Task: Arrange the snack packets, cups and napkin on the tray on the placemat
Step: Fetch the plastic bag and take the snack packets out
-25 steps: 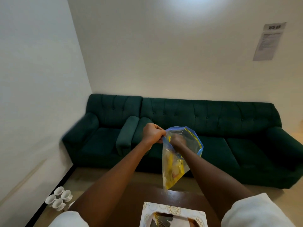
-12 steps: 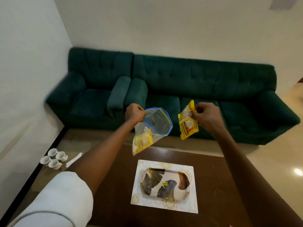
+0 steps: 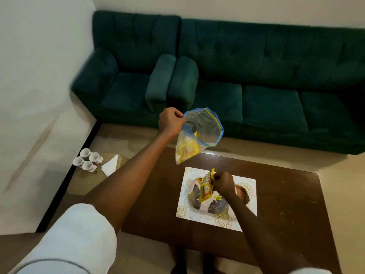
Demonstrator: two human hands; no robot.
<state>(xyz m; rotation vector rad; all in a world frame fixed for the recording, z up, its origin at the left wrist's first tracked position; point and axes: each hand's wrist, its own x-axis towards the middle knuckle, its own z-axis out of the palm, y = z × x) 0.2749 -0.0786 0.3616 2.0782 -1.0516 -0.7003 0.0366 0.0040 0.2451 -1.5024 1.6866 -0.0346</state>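
My left hand [image 3: 170, 121] pinches the rim of a clear zip bag [image 3: 197, 135] held up over the far table edge; more yellow packets lie in its bottom. A yellow snack packet [image 3: 206, 187] is gripped at its top by my right hand [image 3: 223, 183], right over the patterned oval tray [image 3: 214, 208]. The tray rests on a white placemat [image 3: 248, 186] with gold motifs. Several white cups [image 3: 87, 160] and a folded white napkin [image 3: 110, 165] sit on a small side table at the left.
The placemat lies on a dark brown coffee table [image 3: 286, 204]. A dark green sofa [image 3: 237, 72] runs along the far wall behind it. The small side table [image 3: 83, 182] stands by the left wall, apart from the coffee table.
My right hand pulled a yellow packet out of the zip bag and lowered it onto the tray. The left hand kept the bag raised. My view tilted down to the table.
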